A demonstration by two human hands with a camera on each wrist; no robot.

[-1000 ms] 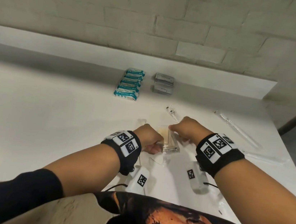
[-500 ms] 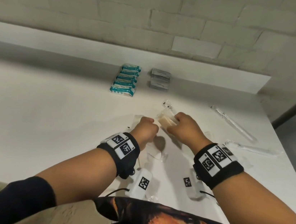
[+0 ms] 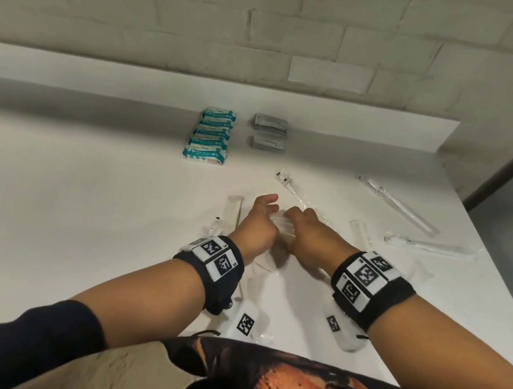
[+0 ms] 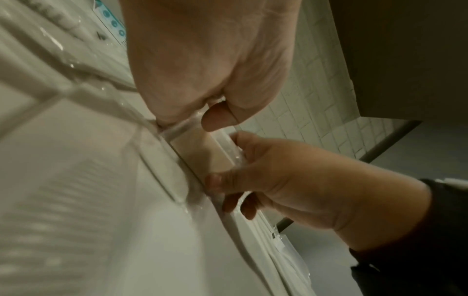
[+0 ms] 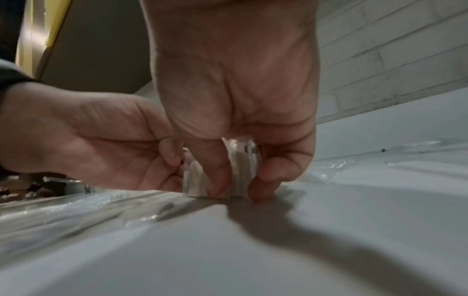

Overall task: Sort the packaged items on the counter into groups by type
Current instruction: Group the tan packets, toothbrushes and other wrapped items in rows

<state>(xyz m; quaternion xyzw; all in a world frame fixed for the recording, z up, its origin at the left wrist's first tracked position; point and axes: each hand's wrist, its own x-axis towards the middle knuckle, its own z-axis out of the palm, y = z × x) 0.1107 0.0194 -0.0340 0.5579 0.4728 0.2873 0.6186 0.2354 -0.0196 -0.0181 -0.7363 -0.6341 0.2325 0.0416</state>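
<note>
Taking the teal packs (image 3: 209,136) as landmark: the counter (image 3: 68,202) to their left lies bare out to the frame edge, the widest way for a hand. Just right of them sit the grey sachets (image 3: 270,132), with a narrow lane between. In front and to the right, a clear tube pack (image 3: 292,186) lies slantwise, and both hands, left hand (image 3: 257,227) and right hand (image 3: 311,237), crowd a wrapped bundle (image 3: 283,225). Farther right, long sleeves (image 3: 397,204) lie across the way. Behind, a raised ledge (image 3: 324,112) closes the counter off.
</note>
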